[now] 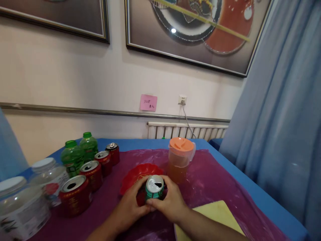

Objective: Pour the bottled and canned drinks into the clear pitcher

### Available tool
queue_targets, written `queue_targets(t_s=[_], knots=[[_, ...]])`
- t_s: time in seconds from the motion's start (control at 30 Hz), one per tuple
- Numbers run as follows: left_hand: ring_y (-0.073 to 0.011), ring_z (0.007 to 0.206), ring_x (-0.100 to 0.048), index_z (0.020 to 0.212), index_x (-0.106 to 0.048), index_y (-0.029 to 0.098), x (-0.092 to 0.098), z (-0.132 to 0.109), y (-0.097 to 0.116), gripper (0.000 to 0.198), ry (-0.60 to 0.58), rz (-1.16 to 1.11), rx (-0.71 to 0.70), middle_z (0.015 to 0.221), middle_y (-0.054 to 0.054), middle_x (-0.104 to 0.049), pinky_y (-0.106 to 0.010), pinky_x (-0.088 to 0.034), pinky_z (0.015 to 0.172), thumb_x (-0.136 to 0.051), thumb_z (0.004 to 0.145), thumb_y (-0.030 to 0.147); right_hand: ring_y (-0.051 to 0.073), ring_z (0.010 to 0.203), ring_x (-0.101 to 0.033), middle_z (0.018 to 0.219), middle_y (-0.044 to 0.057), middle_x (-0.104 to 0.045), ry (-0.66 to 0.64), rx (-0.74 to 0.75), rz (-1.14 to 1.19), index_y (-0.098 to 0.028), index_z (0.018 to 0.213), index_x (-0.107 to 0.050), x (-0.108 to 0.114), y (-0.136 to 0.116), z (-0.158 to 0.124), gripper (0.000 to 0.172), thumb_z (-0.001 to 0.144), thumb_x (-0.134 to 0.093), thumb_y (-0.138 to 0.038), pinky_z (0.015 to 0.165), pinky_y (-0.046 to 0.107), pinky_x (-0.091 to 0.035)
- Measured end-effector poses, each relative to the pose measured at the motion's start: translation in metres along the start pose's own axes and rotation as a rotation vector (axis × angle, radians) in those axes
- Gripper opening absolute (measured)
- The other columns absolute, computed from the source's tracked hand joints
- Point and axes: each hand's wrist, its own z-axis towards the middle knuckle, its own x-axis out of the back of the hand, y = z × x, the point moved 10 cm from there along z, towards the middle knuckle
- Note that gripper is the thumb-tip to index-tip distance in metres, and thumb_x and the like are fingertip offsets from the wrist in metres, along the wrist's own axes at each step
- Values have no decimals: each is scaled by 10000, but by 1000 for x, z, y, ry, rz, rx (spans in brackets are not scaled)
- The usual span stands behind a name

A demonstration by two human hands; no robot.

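Both of my hands wrap around a green drink can [154,188] with an opened silver top, held upright just above the table. My left hand [130,207] grips its left side, fingers curled around it. On the other side, my right hand [170,201] has its fingers closed around the can's front. Right behind the can sits a red scalloped bowl [136,174]. A clear pitcher [181,160] with an orange lid and amber liquid stands just behind and right of my right hand.
A row of several opened red cans [75,194] runs along the left, with two green bottles [72,156] and clear white-lidded jars [48,177] beside them. A yellow cloth [220,214] lies at the near right. Purple plastic [208,180] covers the blue table; a curtain [283,127] hangs right.
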Motion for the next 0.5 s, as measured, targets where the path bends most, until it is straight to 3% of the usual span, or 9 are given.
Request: queue_targets(t_s=[0.1,0.23,0.37,0.5], knots=[[-329,1313,-579,1409,-498,304,-1,-1,-8,880,-16,-51,-7,1447,-95,-601,-502,-440,1137,-892,629,399,246,990,-681,1066,15,-745,26,13,14,-243,1105,-679,15,-2,-7,557,575,-846,-205,904,359,-514],[-316,1232,-648,1375,-540,347,5,-1,-14,760,67,-27,14,1380,-69,-661,-502,-508,1072,-847,684,428,259,996,-686,1073,39,-753,105,11,8,-224,1121,-660,55,3,-18,537,613,-831,-258,890,368,-527],[-292,1153,-696,1319,-598,342,12,-4,-6,601,188,17,30,1290,-48,-718,-483,-537,1039,-764,753,457,275,980,-690,1075,71,-756,259,-17,-78,-196,1141,-650,122,25,-24,539,650,-811,-349,861,377,-538],[-284,1086,-729,1290,-631,314,20,-3,-2,521,243,77,18,1239,-55,-747,-440,-573,991,-702,801,480,281,921,-699,1055,94,-755,439,-78,-234,-163,1151,-641,202,61,-8,583,668,-791,-451,832,389,-544]])
